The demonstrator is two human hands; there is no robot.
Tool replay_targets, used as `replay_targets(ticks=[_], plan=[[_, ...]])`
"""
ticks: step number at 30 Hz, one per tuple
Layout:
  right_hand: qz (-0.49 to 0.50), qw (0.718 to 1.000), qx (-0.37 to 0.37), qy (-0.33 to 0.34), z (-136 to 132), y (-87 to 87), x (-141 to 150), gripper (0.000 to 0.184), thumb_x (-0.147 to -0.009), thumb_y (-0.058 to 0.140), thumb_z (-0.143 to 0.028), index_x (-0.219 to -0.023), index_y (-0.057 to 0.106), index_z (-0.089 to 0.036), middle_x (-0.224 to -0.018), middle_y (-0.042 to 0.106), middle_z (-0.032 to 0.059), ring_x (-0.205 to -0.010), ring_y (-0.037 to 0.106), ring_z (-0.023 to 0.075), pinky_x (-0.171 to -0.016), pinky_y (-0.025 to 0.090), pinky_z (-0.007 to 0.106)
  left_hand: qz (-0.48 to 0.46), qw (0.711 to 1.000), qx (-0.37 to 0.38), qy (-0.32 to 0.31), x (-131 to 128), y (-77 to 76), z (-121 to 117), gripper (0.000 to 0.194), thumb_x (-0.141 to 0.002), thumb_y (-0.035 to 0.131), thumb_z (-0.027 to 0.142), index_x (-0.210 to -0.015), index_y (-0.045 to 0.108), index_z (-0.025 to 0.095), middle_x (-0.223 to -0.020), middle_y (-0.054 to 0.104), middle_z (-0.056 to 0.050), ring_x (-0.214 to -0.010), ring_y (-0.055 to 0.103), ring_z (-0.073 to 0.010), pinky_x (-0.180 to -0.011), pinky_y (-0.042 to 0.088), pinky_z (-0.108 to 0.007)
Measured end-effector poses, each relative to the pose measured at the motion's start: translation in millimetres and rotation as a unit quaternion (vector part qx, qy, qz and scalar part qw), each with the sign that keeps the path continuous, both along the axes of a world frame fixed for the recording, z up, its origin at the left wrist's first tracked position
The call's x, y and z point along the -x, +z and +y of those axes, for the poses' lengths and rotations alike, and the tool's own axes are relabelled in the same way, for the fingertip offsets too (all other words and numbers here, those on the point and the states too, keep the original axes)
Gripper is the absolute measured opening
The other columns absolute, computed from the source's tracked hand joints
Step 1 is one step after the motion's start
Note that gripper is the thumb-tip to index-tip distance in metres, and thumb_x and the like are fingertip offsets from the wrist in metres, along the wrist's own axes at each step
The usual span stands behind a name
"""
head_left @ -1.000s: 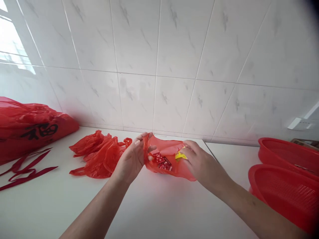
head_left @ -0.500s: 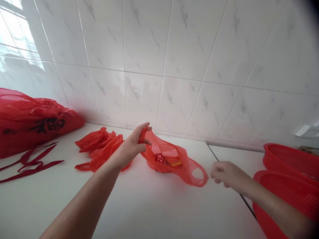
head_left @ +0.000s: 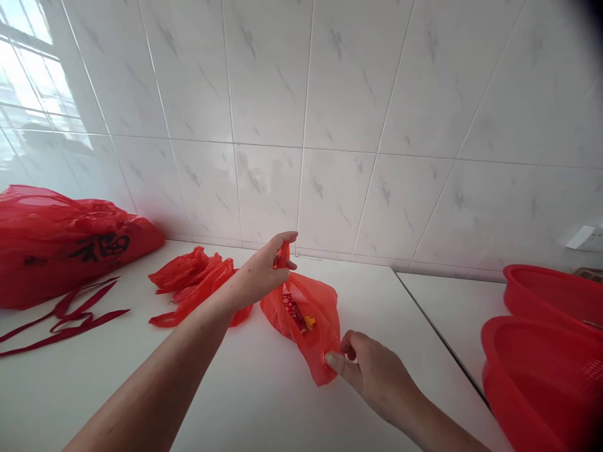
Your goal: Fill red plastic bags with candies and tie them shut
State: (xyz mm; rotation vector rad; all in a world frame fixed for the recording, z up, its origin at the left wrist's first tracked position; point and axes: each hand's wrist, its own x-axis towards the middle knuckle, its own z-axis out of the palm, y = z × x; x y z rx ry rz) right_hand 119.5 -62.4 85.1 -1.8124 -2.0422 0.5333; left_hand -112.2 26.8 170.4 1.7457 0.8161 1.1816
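A thin red plastic bag (head_left: 320, 295) lies on the white table between my hands, and small wrapped packets (head_left: 296, 314) in red and yellow show inside it. My left hand (head_left: 271, 267) is closed on the bag's upper left part, which is bunched between thumb and fingers. At the lower right, my right hand (head_left: 372, 367) pinches the bag's edge with thumb and fingertips. Just left of the bag, partly behind my left forearm, rests a crumpled pile of red plastic bags (head_left: 193, 276).
A large full red bag with black lettering (head_left: 85, 245) stands at the far left against the tiled wall (head_left: 264, 188). Dark red straps (head_left: 80, 317) trail in front of it. Red plastic baskets (head_left: 532, 364) stand at the right, past a seam in the white tabletop (head_left: 273, 402).
My right hand has moved left and taken hold of the bag's edge. The bag's right end, stretched out before, is drawn in toward me. My left hand keeps its hold.
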Motion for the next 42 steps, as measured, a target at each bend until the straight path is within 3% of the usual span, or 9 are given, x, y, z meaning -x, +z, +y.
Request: replay_targets(ticks=[7,10,14,20,25,30,33,37,42], plan=[[-0.092,0.944,-0.314,0.027,-5,-38.4,23,0.033,-0.075,0.061,-0.050,-0.083,0.053,-0.018,-0.077,0.057,0.0048,-0.061,0.053,0.0181,-0.052,0.039,0.028,0.030,0.999,-0.001,0.022,9,2.8,-7,0.064,-0.070,0.056,0.007,-0.130,0.050,0.031,-0.100,0.059,-0.005,-0.097,0.060,-0.0235,-0.066,0.048,-0.027],[-0.077,0.953,-0.294,-0.002,9,-32.8,16,0.020,-0.084,0.047,-0.029,-0.066,0.049,-0.020,-0.061,0.050,-0.0002,-0.052,0.045,0.0133,-0.048,0.032,0.026,0.030,0.999,-0.015,0.026,12,2.6,-4,0.063,-0.069,0.055,0.006,-0.127,0.052,0.031,-0.109,0.060,-0.006,-0.088,0.062,-0.0207,-0.065,0.048,-0.027],[0.171,0.949,-0.233,-0.127,32,21.8,-21,0.031,-0.085,0.050,-0.042,-0.063,0.049,-0.020,-0.054,0.045,-0.0034,-0.050,0.041,0.0106,-0.047,0.032,0.023,0.066,0.982,-0.098,0.149,13,16.4,-3,0.049,-0.073,0.051,0.008,-0.116,0.060,0.031,-0.112,0.062,-0.003,-0.072,0.059,-0.0150,-0.065,0.045,-0.026],[0.496,0.791,-0.341,-0.114,43,100.5,-68,0.021,-0.073,0.069,-0.040,-0.079,0.063,-0.021,-0.080,0.062,0.0006,-0.073,0.058,0.0136,-0.063,0.049,0.027,0.003,0.899,-0.261,0.352,11,55.3,-11,0.031,-0.077,0.057,0.019,-0.108,0.060,0.024,-0.084,0.064,0.000,-0.074,0.056,-0.0142,-0.070,0.043,-0.026],[0.606,0.759,-0.223,-0.083,56,100.1,-63,0.023,-0.070,0.072,-0.038,-0.074,0.056,-0.022,-0.087,0.066,0.0033,-0.091,0.063,0.0198,-0.066,0.052,0.029,0.147,0.920,-0.204,0.301,-1,53.4,-4,0.009,-0.075,0.061,0.029,-0.076,0.064,0.021,-0.069,0.059,0.000,-0.058,0.047,-0.0118,-0.052,0.036,-0.024],[0.689,0.708,-0.140,-0.066,67,84.5,-48,0.030,-0.071,0.069,-0.045,-0.072,0.052,-0.021,-0.054,0.047,-0.0069,-0.041,0.038,0.0047,-0.039,0.035,0.018,0.080,0.975,-0.095,0.183,-24,42.0,-6,0.018,-0.076,0.061,0.035,-0.069,0.056,0.019,-0.058,0.052,0.002,-0.049,0.044,-0.0094,-0.046,0.035,-0.022],[0.659,0.733,-0.169,-0.020,64,90.2,-36,0.038,-0.081,0.050,-0.059,-0.086,0.058,-0.022,-0.047,0.041,-0.0076,-0.035,0.022,0.0049,-0.033,0.020,0.019,0.015,0.988,-0.081,0.128,-41,43.8,-14,0.018,-0.078,0.060,0.035,-0.073,0.053,0.019,-0.062,0.058,0.000,-0.054,0.051,-0.0108,-0.051,0.042,-0.024],[0.508,0.849,-0.123,0.080,54,103.1,-11,0.039,-0.084,0.049,-0.051,-0.114,0.056,-0.026,-0.054,0.048,-0.0059,-0.044,0.039,0.0086,-0.042,0.030,0.020,-0.001,0.994,-0.089,0.060,-60,44.2,-21,0.015,-0.080,0.058,0.032,-0.078,0.052,0.018,-0.067,0.061,-0.001,-0.059,0.055,-0.0115,-0.053,0.044,-0.024],[0.330,0.936,-0.081,0.095,63,101.3,12,0.034,-0.081,0.053,-0.049,-0.067,0.054,-0.018,-0.055,0.043,-0.0043,-0.050,0.036,0.0081,-0.047,0.028,0.023,0.041,0.991,-0.121,0.037,-71,25.6,-20,0.021,-0.079,0.061,0.026,-0.097,0.052,0.024,-0.087,0.063,-0.001,-0.076,0.058,-0.0149,-0.065,0.047,-0.029]])
